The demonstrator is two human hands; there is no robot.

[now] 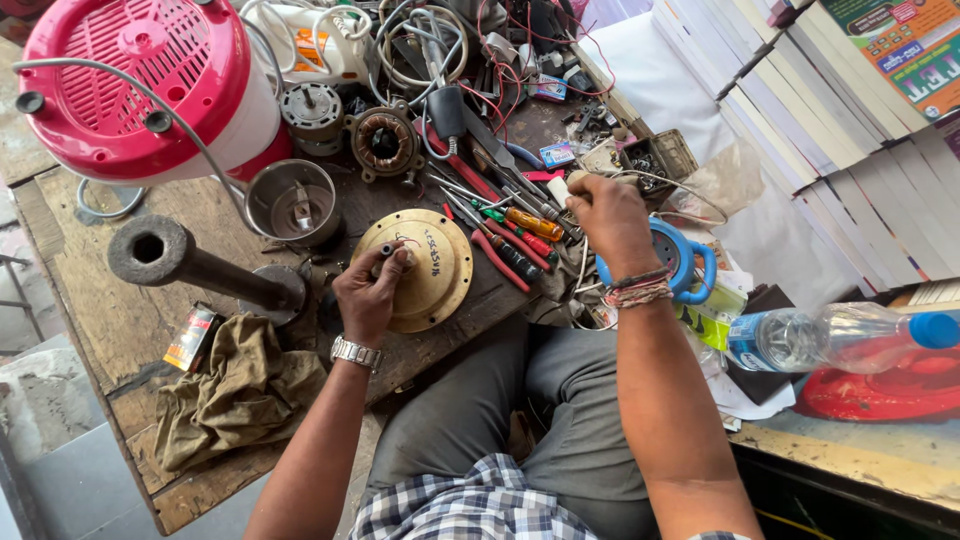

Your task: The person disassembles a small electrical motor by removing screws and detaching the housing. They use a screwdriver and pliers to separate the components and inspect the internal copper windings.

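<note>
A round gold-coloured metal cover (425, 270) lies on the wooden workbench (110, 320). My left hand (368, 295), with a steel watch on its wrist, grips the short shaft (384, 258) standing up from the cover's middle. My right hand (610, 222), with thread bands on its wrist, is closed around a white tool handle (558, 188) above a heap of screwdrivers (510, 235). What the tool's tip touches is hidden by the hand.
A pink and white appliance (140, 85) stands at the back left, a steel jar (293, 203) and a copper-wound motor stator (385, 142) behind the cover. An olive rag (235, 395), a black metal pipe (190, 262), a blue device (680, 262), a plastic bottle (830, 335) and stacked books (850, 110) surround the spot.
</note>
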